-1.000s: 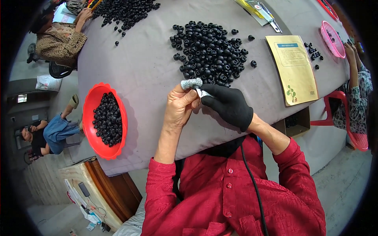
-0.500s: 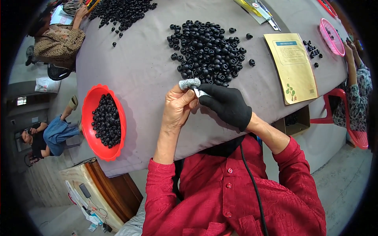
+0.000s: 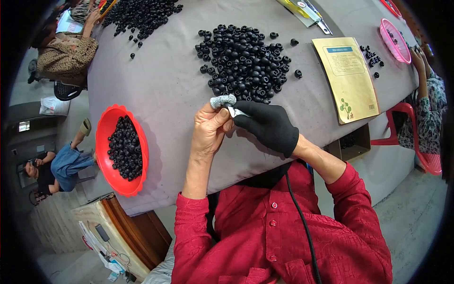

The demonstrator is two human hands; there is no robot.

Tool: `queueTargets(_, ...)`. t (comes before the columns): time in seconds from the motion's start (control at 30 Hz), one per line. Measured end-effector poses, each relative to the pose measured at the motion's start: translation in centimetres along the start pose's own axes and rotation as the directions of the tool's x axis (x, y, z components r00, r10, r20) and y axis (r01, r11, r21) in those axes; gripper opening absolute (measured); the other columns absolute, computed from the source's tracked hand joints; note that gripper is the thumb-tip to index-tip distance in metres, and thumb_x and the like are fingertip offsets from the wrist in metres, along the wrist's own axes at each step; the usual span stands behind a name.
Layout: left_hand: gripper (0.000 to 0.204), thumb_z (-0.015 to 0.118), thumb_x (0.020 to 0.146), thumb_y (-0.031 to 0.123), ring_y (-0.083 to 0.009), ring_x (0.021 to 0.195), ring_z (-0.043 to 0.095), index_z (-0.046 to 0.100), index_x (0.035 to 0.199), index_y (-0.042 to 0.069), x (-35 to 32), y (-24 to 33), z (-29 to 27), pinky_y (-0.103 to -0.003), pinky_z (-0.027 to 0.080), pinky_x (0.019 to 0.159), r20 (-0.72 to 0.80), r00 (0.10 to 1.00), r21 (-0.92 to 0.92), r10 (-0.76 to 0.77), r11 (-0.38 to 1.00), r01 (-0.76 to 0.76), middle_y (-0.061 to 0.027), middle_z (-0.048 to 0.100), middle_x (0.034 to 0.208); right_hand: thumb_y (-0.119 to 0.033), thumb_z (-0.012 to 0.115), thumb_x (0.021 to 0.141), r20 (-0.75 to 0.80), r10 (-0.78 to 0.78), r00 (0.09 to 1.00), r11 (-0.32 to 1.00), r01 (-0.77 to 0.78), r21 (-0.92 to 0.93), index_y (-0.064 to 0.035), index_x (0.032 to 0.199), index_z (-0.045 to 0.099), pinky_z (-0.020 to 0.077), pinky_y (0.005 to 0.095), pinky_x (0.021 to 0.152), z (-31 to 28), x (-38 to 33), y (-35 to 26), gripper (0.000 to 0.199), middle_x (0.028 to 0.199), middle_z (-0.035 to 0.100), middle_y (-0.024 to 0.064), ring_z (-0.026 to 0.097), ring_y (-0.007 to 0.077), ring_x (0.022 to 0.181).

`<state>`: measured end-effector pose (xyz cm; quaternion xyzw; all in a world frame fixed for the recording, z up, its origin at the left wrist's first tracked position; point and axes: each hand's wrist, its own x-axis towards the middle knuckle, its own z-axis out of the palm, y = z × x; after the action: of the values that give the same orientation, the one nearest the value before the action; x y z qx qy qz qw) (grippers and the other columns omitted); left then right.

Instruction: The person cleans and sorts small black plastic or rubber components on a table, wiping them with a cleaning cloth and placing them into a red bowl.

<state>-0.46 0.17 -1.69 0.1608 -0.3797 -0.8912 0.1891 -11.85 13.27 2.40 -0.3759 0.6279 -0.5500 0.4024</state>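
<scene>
My left hand [image 3: 208, 131] is bare except for a grey knitted cover [image 3: 222, 101] on one fingertip. Its thumb and fingers are pinched together, and what they hold is mostly hidden. My right hand [image 3: 269, 127], in a black glove, meets it fingertip to fingertip. A small white pointed piece [image 3: 236, 112] shows at the glove's closed fingers; its kind is unclear. Just beyond both hands lies a heap of small round black parts [image 3: 246, 59], many with a hole in one end. To the left, a red scalloped bowl [image 3: 103, 151] holds more such black parts [image 3: 125, 149].
A yellow booklet [image 3: 347, 85] lies right of the heap, with a packaged cutter-like tool [image 3: 309, 14] beyond. Another heap [image 3: 137, 16] sits at the far left. A pink basket [image 3: 395, 40] stands at right by a co-worker's hands [image 3: 418, 61]. An open box [image 3: 354, 146] is below the table edge.
The whole view has shifted slightly, moving the table things a little leftward. Both hands stay pinched together at the same place, with hardly any finger movement visible.
</scene>
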Motion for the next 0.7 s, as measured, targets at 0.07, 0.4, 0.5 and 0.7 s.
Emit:
queueTargets(0.07, 0.019, 0.06, 0.084, 0.006, -0.0091, 0.057, 0.05, 0.061, 0.103, 0.002, 0.0, 0.0, 0.0, -0.021, 0.04, 0.052, 0.002, 1.0, -0.007, -0.002, 1.0, 0.002, -0.0045, 0.061, 0.078, -0.015, 0.057, 0.087, 0.001, -0.003, 1.0, 1.0, 0.003, 0.008, -0.0037, 0.113, 0.056, 0.0492, 0.027, 0.065, 0.0, 0.0, 0.0, 0.028, 0.082, 0.064, 0.0098, 0.061, 0.0122, 0.071)
queueTargets(0.4, 0.019, 0.06, 0.084, 0.007, -0.008, 0.055, 0.049, 0.061, 0.102, 0.002, -0.1, -0.2, 0.2, -0.02, 0.039, 0.047, -0.018, 1.0, 0.016, 0.005, 1.0, -0.005, -0.0032, 0.059, 0.073, -0.02, 0.055, 0.089, -0.012, -0.13, 0.992, 0.983, 0.127, -0.134, -0.0055, 0.114, 0.056, 0.0503, 0.0255, 0.062, 0.1, 0.2, 1.0, 0.029, 0.08, 0.065, 0.0082, 0.065, 0.0132, 0.068)
queueTargets(0.5, 0.019, 0.06, 0.084, 0.007, -0.0077, 0.054, 0.049, 0.062, 0.102, 0.001, -0.1, -0.2, 0.0, -0.02, 0.038, 0.046, -0.022, 1.0, 0.027, 0.015, 1.0, -0.015, -0.0032, 0.059, 0.072, -0.021, 0.055, 0.089, 0.01, -0.063, 0.998, 0.996, 0.063, -0.069, -0.0057, 0.114, 0.056, 0.0502, 0.0257, 0.062, 0.1, 0.3, 0.7, 0.03, 0.078, 0.065, 0.0078, 0.065, 0.0131, 0.068)
queueTargets(0.7, 0.019, 0.061, 0.084, 0.008, -0.0076, 0.053, 0.048, 0.062, 0.102, 0.0, -0.2, -0.1, 0.2, -0.02, 0.038, 0.045, -0.031, 0.999, 0.057, 0.016, 0.998, -0.014, -0.0041, 0.06, 0.073, -0.022, 0.055, 0.089, 0.002, -0.063, 0.998, 0.995, 0.063, -0.082, -0.0065, 0.115, 0.056, 0.0498, 0.0257, 0.062, -0.1, 0.4, 1.1, 0.03, 0.076, 0.065, 0.0064, 0.063, 0.0116, 0.066)
